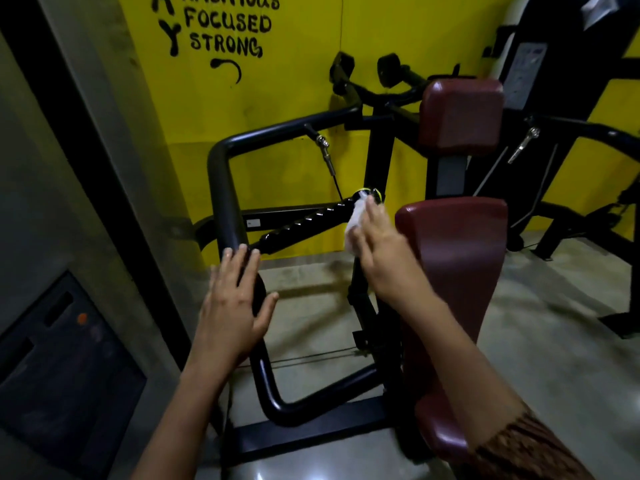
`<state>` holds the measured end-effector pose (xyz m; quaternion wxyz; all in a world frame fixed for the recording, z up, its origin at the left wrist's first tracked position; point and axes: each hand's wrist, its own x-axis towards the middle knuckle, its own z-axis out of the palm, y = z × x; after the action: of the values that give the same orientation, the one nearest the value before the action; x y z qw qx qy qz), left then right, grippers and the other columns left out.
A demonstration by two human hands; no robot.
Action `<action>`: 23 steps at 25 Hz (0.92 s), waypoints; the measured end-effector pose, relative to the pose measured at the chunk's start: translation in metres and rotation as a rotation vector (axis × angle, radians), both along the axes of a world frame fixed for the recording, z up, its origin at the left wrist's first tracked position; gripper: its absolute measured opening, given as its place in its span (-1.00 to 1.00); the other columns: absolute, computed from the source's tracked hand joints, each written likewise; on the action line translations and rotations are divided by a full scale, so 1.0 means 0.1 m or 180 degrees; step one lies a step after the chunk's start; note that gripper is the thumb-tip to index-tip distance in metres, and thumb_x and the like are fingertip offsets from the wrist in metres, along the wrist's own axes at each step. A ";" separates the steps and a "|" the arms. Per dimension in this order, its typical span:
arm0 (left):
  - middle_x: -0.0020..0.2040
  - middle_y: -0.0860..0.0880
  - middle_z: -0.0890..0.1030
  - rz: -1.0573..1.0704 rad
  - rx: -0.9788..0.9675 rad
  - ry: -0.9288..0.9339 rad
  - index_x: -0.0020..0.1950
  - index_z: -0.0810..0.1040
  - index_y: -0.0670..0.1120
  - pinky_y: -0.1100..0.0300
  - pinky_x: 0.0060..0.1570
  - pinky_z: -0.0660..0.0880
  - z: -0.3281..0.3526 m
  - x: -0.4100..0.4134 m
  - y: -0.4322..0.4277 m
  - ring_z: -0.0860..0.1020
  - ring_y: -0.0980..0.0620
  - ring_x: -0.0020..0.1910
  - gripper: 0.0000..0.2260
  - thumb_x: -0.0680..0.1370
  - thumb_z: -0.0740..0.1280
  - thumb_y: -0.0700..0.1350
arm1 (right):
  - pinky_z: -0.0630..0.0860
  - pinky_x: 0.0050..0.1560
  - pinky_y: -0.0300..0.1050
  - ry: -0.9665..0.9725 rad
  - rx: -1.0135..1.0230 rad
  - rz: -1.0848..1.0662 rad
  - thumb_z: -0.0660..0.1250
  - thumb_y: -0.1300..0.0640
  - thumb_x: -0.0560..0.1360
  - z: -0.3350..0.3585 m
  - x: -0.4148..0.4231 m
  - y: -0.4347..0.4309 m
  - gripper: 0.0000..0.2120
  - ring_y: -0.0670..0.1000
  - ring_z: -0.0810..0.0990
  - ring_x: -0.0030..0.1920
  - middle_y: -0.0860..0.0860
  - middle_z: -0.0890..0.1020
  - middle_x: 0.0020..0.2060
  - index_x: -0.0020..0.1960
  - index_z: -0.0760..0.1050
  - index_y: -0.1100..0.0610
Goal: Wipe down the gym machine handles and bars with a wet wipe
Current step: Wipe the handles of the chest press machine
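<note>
Risk entry, as I log it: left hand (235, 306) flat and open on the frame bar (221, 188), right hand (377, 244) over wet wipe (354, 225) at ribbed handle (304, 221) end, grip unclear; wipe could snag on ribs, bunch, skip grooves.

A white wipe (355, 220), black ridged handle (304, 222), maroon pads (460, 116), yellow wall (304, 46) with black lettering (227, 24), brown patterned sleeve (530, 448).
</note>
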<state>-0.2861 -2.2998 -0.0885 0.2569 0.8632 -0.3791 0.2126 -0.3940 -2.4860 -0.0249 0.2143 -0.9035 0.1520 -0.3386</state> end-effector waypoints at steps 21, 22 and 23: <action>0.47 0.18 -0.06 -0.0229 -0.0662 0.0942 0.49 0.10 0.01 0.25 0.35 -0.04 -0.14 0.13 -0.01 -0.11 0.22 0.45 -0.34 0.44 0.14 0.18 | 0.29 0.04 -0.43 0.0150 0.0198 -0.0434 0.16 0.20 0.58 -0.09 -0.15 0.13 -0.48 0.12 0.49 0.23 0.18 0.37 0.37 0.49 0.08 0.25; 0.47 0.18 -0.06 -0.0233 -0.0640 0.0938 0.49 0.10 0.01 0.24 0.34 -0.04 -0.15 0.13 -0.01 -0.11 0.22 0.45 -0.35 0.44 0.15 0.16 | 0.38 0.05 -0.28 0.0309 0.0145 -0.0436 0.15 0.18 0.59 -0.01 -0.03 0.06 -0.48 0.14 0.51 0.18 0.20 0.42 0.31 0.49 0.08 0.26; 0.47 0.18 -0.06 -0.0232 -0.0630 0.0940 0.49 0.09 0.01 0.25 0.34 -0.04 -0.15 0.13 -0.01 -0.11 0.22 0.45 -0.35 0.44 0.15 0.16 | 0.41 0.05 -0.15 0.0303 0.0103 -0.0498 0.15 0.18 0.59 0.07 0.12 -0.02 -0.48 0.16 0.51 0.16 0.21 0.43 0.28 0.48 0.08 0.27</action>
<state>-0.2731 -2.3005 -0.1035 0.4010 0.8412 -0.3454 0.1105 -0.3822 -2.4882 -0.0182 0.1943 -0.9003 0.2376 -0.3085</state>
